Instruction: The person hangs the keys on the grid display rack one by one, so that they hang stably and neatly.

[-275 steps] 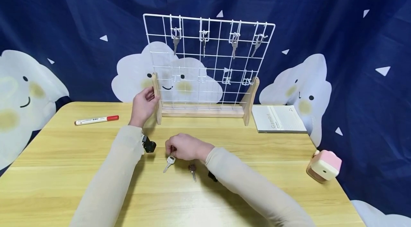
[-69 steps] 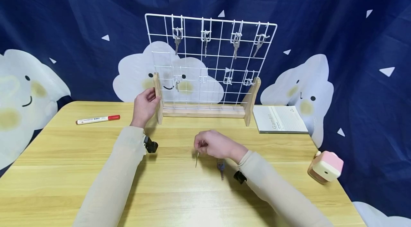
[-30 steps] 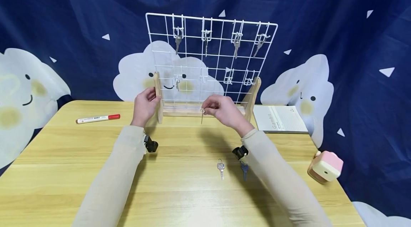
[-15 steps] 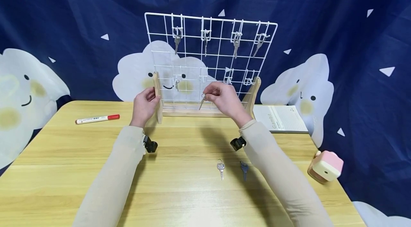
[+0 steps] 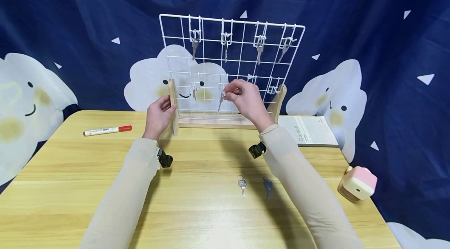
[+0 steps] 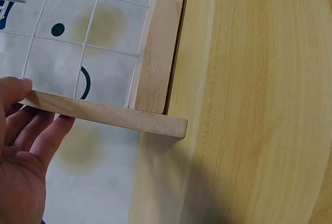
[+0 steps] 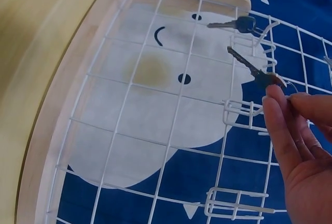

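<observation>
My right hand (image 5: 246, 100) pinches the ring of a key (image 7: 248, 66) at the front of a white wire grid rack (image 5: 211, 18). The key's blade hangs down, close to the second hook (image 7: 241, 114) of the lower row. On the lower row's first hook hangs another key (image 5: 194, 93). Several keys hang along the upper row, among them a key (image 5: 259, 49) on the third hook. My left hand (image 5: 158, 118) grips the rack's left wooden side support (image 6: 104, 114), thumb on one face and fingers on the other.
A silver key (image 5: 242, 183) and a darker key (image 5: 268, 187) lie on the table below the right forearm. A red-capped marker (image 5: 107, 131) lies at left. A notepad (image 5: 316, 129) is right of the rack, and a pink-and-cream pencil sharpener (image 5: 358, 183) stands near the right edge.
My right hand has picked up a key from the table and raised it to the lower row. Since the first frame, a key has come to hang on the lower first hook. The left hand stays put.
</observation>
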Available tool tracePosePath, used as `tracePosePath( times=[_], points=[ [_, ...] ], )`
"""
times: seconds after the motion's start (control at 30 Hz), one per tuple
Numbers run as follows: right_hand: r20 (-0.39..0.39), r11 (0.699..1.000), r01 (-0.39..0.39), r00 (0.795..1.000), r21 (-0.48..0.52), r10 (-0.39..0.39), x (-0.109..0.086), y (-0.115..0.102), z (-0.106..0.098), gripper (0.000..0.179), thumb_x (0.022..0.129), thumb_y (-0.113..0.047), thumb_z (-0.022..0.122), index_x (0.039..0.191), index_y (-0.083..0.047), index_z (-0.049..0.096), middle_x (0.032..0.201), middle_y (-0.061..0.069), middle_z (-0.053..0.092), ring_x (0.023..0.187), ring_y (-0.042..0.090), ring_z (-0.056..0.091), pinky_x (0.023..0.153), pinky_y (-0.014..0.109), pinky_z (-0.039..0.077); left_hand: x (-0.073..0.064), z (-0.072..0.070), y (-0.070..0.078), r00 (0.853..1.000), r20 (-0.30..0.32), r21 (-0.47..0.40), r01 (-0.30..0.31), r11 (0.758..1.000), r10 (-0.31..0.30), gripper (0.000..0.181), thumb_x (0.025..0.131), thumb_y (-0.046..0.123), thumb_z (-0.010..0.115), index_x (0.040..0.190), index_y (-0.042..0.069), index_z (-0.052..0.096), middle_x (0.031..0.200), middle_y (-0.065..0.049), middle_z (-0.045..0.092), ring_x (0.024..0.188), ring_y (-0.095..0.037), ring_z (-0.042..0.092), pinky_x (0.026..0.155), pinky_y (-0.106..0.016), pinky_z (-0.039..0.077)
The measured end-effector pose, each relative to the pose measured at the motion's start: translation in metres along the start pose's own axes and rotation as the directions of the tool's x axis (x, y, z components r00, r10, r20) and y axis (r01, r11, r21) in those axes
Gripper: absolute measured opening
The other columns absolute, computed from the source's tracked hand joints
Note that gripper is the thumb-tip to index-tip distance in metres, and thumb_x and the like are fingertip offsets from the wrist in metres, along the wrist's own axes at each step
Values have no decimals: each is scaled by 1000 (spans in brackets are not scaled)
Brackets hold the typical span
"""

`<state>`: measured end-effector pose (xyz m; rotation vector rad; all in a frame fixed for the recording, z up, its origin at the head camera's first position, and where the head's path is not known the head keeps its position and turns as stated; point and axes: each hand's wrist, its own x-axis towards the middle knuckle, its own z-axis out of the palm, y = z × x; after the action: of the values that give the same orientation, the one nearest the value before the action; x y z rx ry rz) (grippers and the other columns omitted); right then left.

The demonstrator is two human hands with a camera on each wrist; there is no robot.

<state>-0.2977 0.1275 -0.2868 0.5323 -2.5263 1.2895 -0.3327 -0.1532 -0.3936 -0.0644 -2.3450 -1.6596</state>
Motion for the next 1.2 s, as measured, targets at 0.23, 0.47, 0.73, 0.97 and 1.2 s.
tracePosePath(
  times=[0.23, 0.47, 0.73, 0.97, 1.2],
  points=[
    [-25, 1000, -17, 1000, -2, 17, 7, 3, 2, 7, 91, 0, 68, 97, -3, 71, 89, 3, 70, 81, 14, 68, 73, 29, 56, 1, 0, -1, 1000, 2, 9, 8, 1000, -8, 48, 96, 7, 63, 141, -2, 48, 138, -22, 53, 125, -29, 53, 103, -31, 47],
    [-52, 1000, -25, 998, 1, 26, 12, 5, 5, 8, 90, 2, 68, 94, -4, 71, 87, 4, 70, 80, 14, 68, 73, 28, 55, 1, 0, -3, 1000, -1, 11, 9, 1000, -9, 48, 97, 9, 62, 142, -2, 48, 138, -22, 53, 125, -29, 53, 103, -31, 47],
    [-52, 999, -31, 998, -10, 30, 20, 10, 10, 9, 89, 3, 66, 93, -4, 70, 87, 5, 68, 80, 15, 67, 71, 28, 55, 1, 0, -2, 1000, -4, 9, 3, 1000, -3, 48, 97, 8, 62, 141, -2, 48, 137, -23, 53, 125, -29, 53, 103, -31, 47],
    [-48, 991, -4, 999, -131, -2, 16, 11, 11, 8, 91, -2, 67, 98, -5, 69, 94, 5, 66, 84, 17, 65, 74, 28, 55, -3, 0, -1, 1000, 0, -15, 25, 1000, -25, 49, 96, 6, 62, 142, -3, 47, 138, -23, 52, 126, -30, 52, 103, -31, 47],
    [-63, 967, 75, 994, -244, -93, 1, 5, 5, 11, 92, -5, 64, 102, -2, 68, 101, 7, 62, 88, 19, 65, 79, 28, 55, -2, 0, 0, 1000, 2, -15, 1, 1000, -1, 49, 96, 6, 62, 141, -3, 47, 137, -23, 53, 125, -30, 53, 103, -30, 47]
  ],
)
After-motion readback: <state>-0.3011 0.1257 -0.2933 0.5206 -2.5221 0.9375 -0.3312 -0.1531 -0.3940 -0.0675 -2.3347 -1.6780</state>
